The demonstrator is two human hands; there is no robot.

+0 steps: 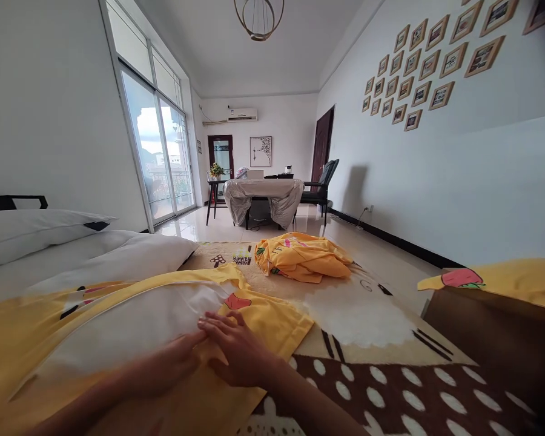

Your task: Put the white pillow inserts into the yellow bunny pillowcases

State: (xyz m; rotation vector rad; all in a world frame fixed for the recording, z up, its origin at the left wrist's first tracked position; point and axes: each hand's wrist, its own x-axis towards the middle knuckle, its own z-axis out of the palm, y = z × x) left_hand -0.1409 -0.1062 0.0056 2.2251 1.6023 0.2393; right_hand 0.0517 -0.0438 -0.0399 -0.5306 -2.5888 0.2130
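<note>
A white pillow (131,327) lies partly inside a yellow pillowcase (277,315) with a strawberry print. The case's opening is spread, and the pillow's white surface shows through it. My right hand (240,351) rests at the pillow's right end, fingers stretched out and thumb apart, its fingertips over my left hand. My left hand (177,360) reaches in from the left, low over the pillow and case. Its fingers are blurred and partly covered by my right hand, so their grip does not show.
More white pillows (40,227) are piled at the left. A crumpled yellow cloth (304,257) lies ahead on the patterned rug (367,315). At the right, yellow fabric (518,281) drapes over a brown box-like thing (490,327). Farther back stand a covered table (263,189) and a black chair (320,184).
</note>
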